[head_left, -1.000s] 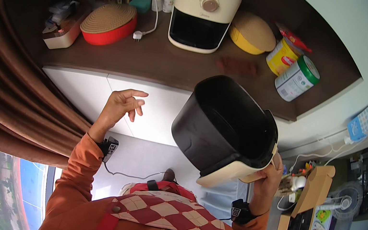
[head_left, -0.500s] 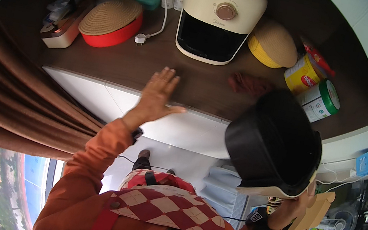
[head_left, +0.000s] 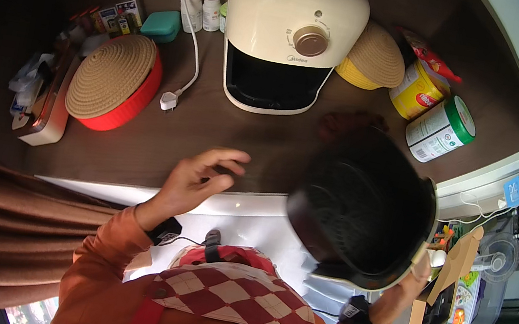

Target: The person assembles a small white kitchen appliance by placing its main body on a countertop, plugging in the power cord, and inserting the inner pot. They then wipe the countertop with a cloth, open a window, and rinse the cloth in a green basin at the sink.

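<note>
My right hand [head_left: 409, 283] grips a black air fryer basket [head_left: 368, 211] at its cream front, on the side away from the counter. The basket is tilted, and its inside faces me with nothing visible in it. My left hand [head_left: 191, 181] is held over the counter's front edge, fingers slightly bent and apart from the thumb, holding nothing. Beyond both hands stands the cream air fryer [head_left: 266, 19] with its brown dial and a dark cavity where the basket fits. A dark red cloth [head_left: 341, 124] lies behind the basket, partly hidden by it.
Left on the dark counter [head_left: 136, 158] are a white plug [head_left: 168, 101], a red woven-lidded basket [head_left: 112, 79] and a teal box [head_left: 161, 25]. To the right stand a yellow woven basket [head_left: 373, 57], a yellow can [head_left: 417, 91] and a green-lidded tub [head_left: 440, 130]. A brown curtain [head_left: 7, 236] hangs at left.
The view has moved nearer the counter. The black basket has tipped so its inside shows more toward me. My left hand's fingers have gone from outstretched to slightly bent.
</note>
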Demonstrator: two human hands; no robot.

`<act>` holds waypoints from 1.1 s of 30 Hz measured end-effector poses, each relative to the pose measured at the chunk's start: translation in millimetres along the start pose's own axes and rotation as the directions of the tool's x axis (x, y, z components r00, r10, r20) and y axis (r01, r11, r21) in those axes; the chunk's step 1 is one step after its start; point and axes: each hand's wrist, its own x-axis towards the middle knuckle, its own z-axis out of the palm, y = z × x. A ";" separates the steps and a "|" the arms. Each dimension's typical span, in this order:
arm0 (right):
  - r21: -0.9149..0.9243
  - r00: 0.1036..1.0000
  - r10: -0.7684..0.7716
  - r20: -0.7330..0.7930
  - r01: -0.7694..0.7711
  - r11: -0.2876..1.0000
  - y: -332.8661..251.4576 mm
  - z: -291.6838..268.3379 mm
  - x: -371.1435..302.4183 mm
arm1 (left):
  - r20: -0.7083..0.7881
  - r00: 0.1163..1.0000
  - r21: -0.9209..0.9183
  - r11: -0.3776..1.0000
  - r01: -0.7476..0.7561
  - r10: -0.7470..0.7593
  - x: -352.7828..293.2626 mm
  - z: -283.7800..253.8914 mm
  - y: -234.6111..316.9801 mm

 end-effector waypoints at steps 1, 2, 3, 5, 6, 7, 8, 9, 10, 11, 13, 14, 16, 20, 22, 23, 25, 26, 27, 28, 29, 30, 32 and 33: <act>-0.023 0.999 0.015 0.043 -0.014 1.000 4.4 20.0 -0.4 | -0.017 0.998 0.004 0.998 -0.056 0.056 -4.6 -10.4 4.5; -0.052 0.996 0.037 0.080 -0.033 0.998 9.6 40.8 -0.2 | -0.036 0.993 0.011 0.994 -0.112 0.112 -11.1 -19.1 8.6; -0.011 1.000 0.022 -0.013 -0.022 1.000 19.1 66.2 -7.0 | -0.051 0.988 0.033 0.989 -0.147 0.148 -19.2 -25.9 12.5; 0.029 0.992 0.094 0.082 -0.097 0.995 27.6 108.7 -7.7 | -0.089 0.973 0.074 0.976 -0.206 0.212 -40.7 -38.2 20.0; 0.022 0.950 0.170 0.262 -0.182 0.983 27.8 124.7 -4.5 | -0.125 0.977 0.229 0.963 -0.142 0.174 -51.0 -46.9 24.0; -0.015 0.933 0.183 0.311 -0.188 0.982 30.9 142.5 -3.9 | -0.206 0.968 0.193 0.976 -0.103 0.143 -56.2 -52.8 24.1; -0.031 0.919 0.174 0.354 -0.174 0.984 34.8 159.5 -4.2 | -0.262 0.951 0.177 0.977 -0.118 0.163 -61.3 -57.7 23.8; -0.041 0.896 0.182 0.404 -0.181 0.983 37.7 173.7 -5.9 | -0.321 0.941 0.123 0.990 -0.074 0.110 -66.5 -61.0 23.1; -0.046 0.878 0.171 0.446 -0.168 0.985 40.3 184.8 -7.5 | -0.365 0.928 0.084 0.995 -0.046 0.073 -69.6 -63.2 21.2; -0.053 0.864 0.192 0.465 -0.190 0.980 44.2 194.9 -7.2 | -0.402 0.914 0.061 0.998 -0.034 0.056 -71.2 -64.1 18.4; -0.067 0.843 0.141 0.520 -0.124 0.990 51.5 207.1 -5.0 | -0.453 0.891 0.022 0.999 -0.034 0.040 -70.6 -65.0 11.7; -0.068 0.831 0.130 0.540 -0.110 0.992 56.6 212.5 -3.9 | -0.464 0.885 0.023 0.999 -0.037 0.043 -69.7 -65.1 8.4; -0.039 0.802 0.108 0.588 -0.105 0.994 65.5 217.2 -0.7 | -0.486 0.871 0.043 0.998 -0.054 0.068 -67.5 -66.0 2.3; 0.066 0.791 0.056 0.610 -0.122 0.990 87.4 237.5 1.5 | -0.548 0.835 0.057 0.998 -0.024 0.051 -58.0 -79.0 -11.8; 0.061 0.750 0.056 0.659 -0.128 0.990 92.7 241.7 6.2 | -0.596 0.798 0.122 0.992 -0.020 0.089 -56.5 -85.5 -17.4; 0.103 0.731 0.001 0.682 -0.097 0.990 93.7 243.5 9.2 | -0.652 0.753 0.152 0.988 0.017 0.087 -56.4 -87.1 -19.8; 0.086 0.677 -0.024 0.735 -0.058 0.995 94.0 248.6 14.9 | -0.682 0.715 0.216 0.976 -0.004 0.153 -58.6 -85.4 -21.9; 0.103 0.643 -0.081 0.761 0.003 0.995 93.6 252.2 17.8 | -0.654 0.709 0.307 0.949 -0.072 0.265 -60.2 -82.0 -21.6; 0.093 0.585 -0.028 0.811 -0.081 0.992 93.5 255.5 21.2 | -0.752 0.618 0.322 0.946 0.041 0.229 -63.7 -74.7 -20.2; 0.082 0.516 0.015 0.857 -0.166 0.983 93.2 258.0 26.0 | -0.868 0.474 0.266 0.946 0.188 0.150 -65.5 -67.5 -18.3; 0.137 0.496 -0.151 0.855 0.064 0.989 93.3 259.6 30.8 | -0.836 0.470 0.355 0.932 0.068 0.284 -64.9 -57.9 -18.1; 0.178 0.435 -0.288 0.853 0.277 0.944 93.4 261.2 37.2 | -0.863 0.415 0.336 0.941 0.049 0.287 -66.9 -45.4 -16.3; 0.156 0.227 -0.258 0.939 0.385 0.910 94.0 242.7 60.9 | -0.858 0.384 0.383 0.923 0.037 0.341 -68.6 -25.6 -9.9; 0.180 0.188 -0.281 0.941 0.425 0.887 95.6 233.1 74.5 | -0.842 0.391 0.463 0.871 0.166 0.372 -68.4 -16.8 -7.4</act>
